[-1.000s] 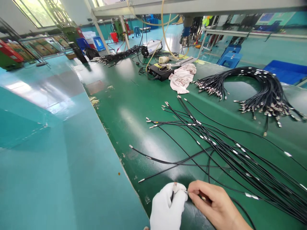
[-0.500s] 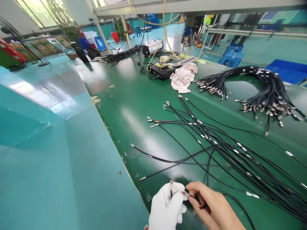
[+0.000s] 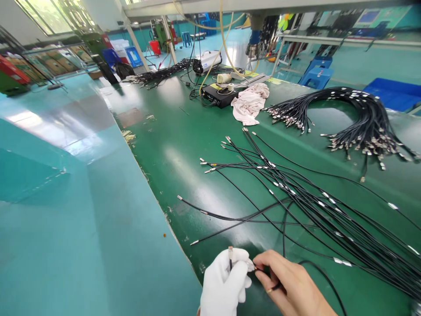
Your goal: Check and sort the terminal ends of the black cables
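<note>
My left hand [image 3: 223, 283], in a white glove, is closed on a thin black cable whose metal-tipped connector [image 3: 230, 252] sticks up between thumb and fingers. At its fingertips a small clear or silvery piece [image 3: 250, 265] meets the cable end in my right hand. My bare right hand [image 3: 289, 281] pinches that black cable between thumb and forefinger, and a stretch of black cable [image 3: 275, 287] passes under its fingers. Exactly how the small piece joins the cable is too blurred to tell. Just beyond both hands, loose black cables [image 3: 296, 193] with silvery ends and white labels spread across the green table.
A thick curved bundle of black cables [image 3: 348, 94] lies at the right. Farther back are a crumpled pale cloth [image 3: 250, 103], a black box [image 3: 219, 95] and a silver-and-black device [image 3: 207, 62]. The green table's left edge [image 3: 158, 202] runs beside the floor.
The small piece and the right fingertips sit slightly closer to the left glove. The whole view has shifted a little; both hands keep their grip.
</note>
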`<state>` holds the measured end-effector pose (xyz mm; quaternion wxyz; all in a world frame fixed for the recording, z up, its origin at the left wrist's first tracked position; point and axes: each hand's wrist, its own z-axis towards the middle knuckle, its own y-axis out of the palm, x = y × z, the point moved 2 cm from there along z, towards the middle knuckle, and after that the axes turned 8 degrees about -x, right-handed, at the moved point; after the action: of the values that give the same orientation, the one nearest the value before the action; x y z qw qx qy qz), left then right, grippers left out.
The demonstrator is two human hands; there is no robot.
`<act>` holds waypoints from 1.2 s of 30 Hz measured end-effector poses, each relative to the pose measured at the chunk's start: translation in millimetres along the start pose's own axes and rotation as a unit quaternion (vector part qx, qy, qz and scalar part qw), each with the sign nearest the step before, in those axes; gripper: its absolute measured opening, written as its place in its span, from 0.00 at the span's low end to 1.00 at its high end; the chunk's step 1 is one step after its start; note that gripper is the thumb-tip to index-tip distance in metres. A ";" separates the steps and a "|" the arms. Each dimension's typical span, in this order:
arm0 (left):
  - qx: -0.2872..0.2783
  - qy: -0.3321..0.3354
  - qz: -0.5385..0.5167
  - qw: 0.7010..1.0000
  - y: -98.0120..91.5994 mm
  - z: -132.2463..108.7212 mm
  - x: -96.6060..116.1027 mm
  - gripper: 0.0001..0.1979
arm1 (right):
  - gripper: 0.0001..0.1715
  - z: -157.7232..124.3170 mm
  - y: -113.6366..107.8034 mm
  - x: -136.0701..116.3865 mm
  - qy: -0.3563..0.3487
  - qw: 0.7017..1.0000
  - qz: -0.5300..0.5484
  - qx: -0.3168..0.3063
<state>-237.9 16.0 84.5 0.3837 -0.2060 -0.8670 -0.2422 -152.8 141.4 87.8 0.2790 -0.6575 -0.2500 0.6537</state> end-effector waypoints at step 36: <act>0.020 -0.054 0.261 0.964 2.3 -4.8 5.1 0.15 | 0.12 12.2 -5.5 0.2 0.106 0.978 0.160 -0.084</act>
<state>-237.1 15.9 91.8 0.3905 -0.4303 -0.8071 -0.1050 -164.8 145.9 91.6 0.1394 -0.7758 -0.1647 0.5929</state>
